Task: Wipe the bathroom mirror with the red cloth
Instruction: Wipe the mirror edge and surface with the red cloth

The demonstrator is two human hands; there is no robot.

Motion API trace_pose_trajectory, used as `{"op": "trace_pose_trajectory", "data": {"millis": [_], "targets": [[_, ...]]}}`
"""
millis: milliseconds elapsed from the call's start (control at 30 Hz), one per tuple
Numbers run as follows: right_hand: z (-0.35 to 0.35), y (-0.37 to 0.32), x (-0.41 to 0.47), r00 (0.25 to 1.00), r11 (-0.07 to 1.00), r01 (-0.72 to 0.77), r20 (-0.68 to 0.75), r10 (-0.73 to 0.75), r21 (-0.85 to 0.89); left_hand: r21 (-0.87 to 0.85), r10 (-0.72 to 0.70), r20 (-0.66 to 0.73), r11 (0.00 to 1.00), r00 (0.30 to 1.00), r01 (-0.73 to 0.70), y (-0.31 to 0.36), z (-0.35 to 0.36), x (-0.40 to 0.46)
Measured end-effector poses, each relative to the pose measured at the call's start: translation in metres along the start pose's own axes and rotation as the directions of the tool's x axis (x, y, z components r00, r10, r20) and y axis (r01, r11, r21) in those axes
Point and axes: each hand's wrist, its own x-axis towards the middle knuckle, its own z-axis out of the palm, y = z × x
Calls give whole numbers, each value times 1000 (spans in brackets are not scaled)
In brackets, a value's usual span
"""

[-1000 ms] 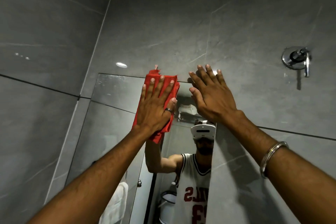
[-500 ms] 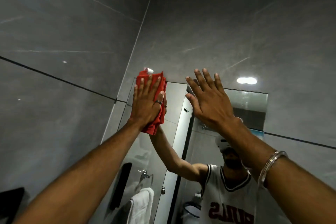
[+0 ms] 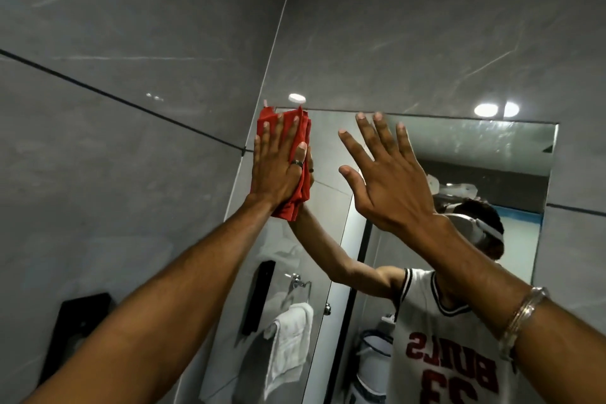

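The bathroom mirror [image 3: 465, 147] is set in a grey tiled wall, its top edge just above my fingertips. My left hand [image 3: 277, 167] lies flat on the folded red cloth [image 3: 295, 203] and presses it against the mirror's top left corner. A ring sits on one finger of that hand. My right hand [image 3: 390, 180] is raised beside it, fingers spread, holding nothing; whether its palm touches the glass I cannot tell. A metal bangle circles my right wrist.
The grey side wall [image 3: 114, 141] meets the mirror wall at a corner right next to the cloth. A black fixture [image 3: 75, 334] is mounted low on the side wall. The mirror reflects a person, a white towel on a ring and a door.
The cloth under my left hand has slid left along the mirror's top edge into its top left corner. My right hand followed, still spread. My view has swung left.
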Motion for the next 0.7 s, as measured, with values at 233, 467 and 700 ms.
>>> {"op": "trace_pose_trajectory", "data": {"millis": [233,467,700], "targets": [[14,-38,-54,994,998,-29,100,35,-64,-20,16,24,1000,1000,-15,-22,1,-113],[25,-101,-118,980,999,41,194,-39,-9,-1,-39,129,999,991,40,-43,3,-223],[38,-161,-187,946,995,31,319,-59,91,5,-36,188,999,982,36,-66,5,-325]]}}
